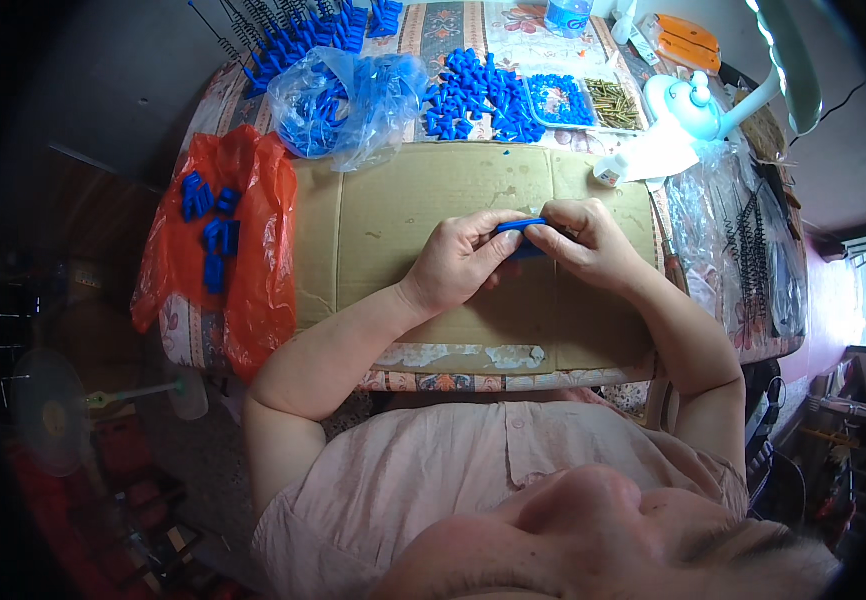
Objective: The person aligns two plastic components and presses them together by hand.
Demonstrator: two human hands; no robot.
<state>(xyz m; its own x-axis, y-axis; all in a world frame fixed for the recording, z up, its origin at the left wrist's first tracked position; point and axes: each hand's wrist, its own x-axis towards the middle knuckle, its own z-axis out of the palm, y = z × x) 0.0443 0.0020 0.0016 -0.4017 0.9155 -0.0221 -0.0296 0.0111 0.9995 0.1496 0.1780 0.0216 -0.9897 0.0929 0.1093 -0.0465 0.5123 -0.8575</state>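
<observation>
Blue piece (520,226) between left grip (456,258) and right grip (590,243); both grasping it, over brown cardboard (443,190) on patterned surface (498,22).

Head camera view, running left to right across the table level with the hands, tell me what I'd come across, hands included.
Orange-red plastic bag, left hand, held blue plastic piece, right hand, slim tool with a brownish handle, black coil springs.
</observation>
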